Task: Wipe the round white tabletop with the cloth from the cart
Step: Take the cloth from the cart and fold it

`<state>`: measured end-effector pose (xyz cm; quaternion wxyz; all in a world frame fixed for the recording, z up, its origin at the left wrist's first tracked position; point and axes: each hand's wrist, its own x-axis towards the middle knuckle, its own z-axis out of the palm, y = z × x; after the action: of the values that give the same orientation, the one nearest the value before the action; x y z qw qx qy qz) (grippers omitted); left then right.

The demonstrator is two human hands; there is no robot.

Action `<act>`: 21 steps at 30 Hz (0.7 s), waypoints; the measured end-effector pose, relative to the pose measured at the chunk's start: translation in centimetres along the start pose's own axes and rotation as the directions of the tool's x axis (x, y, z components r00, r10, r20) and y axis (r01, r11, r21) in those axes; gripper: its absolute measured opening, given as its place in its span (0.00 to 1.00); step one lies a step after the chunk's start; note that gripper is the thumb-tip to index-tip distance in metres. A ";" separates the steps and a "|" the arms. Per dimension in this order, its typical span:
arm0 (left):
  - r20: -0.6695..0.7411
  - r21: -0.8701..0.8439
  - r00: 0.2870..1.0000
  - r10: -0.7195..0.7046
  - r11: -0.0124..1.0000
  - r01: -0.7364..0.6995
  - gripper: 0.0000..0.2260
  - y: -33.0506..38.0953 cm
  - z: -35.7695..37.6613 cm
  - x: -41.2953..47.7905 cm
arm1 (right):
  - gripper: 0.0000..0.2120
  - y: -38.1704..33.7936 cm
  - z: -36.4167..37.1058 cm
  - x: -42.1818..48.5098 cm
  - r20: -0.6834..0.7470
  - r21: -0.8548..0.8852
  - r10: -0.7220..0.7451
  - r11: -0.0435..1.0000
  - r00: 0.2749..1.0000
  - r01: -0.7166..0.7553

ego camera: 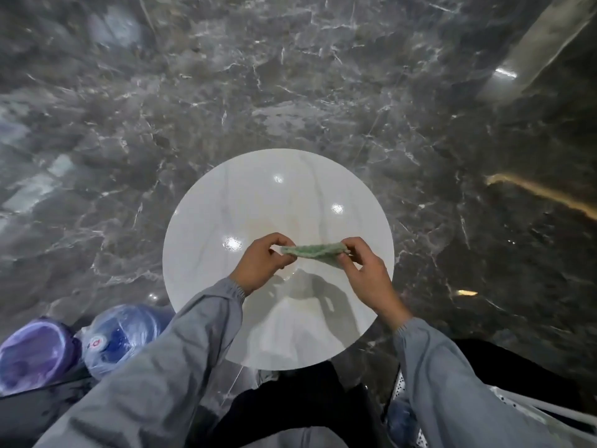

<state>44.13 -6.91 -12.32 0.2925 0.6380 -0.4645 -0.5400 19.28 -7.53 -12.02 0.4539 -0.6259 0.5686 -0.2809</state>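
Green cloth (315, 252) held stretched between both hands above the round white tabletop (226, 202), lower centre of frame. Left hand (263, 265) pinches its left end between thumb and fingers; right hand (366, 274) pinches its right end likewise. Plastic-wrapped bottles (122, 334) at lower left.

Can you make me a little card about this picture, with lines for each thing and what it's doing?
cloth: green, folded, held over the table
left hand: pinches the cloth's left end
right hand: pinches the cloth's right end
tabletop: round, white, shiny, below both hands
floor: dark grey marble
bags: blue and purple plastic, lower left of the table
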 end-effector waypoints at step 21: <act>-0.090 0.441 0.849 0.521 0.785 -0.435 0.08 -19.7 1.4 0.1 | 0.17 16.3 9.6 3.7 0.291 -0.206 -0.453 0.830 0.842 0.518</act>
<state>48.26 0.98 -29.99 0.3287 0.5974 -0.6797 -0.2704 20.93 -7.71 -31.20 0.3375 -0.8357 0.3666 -0.2309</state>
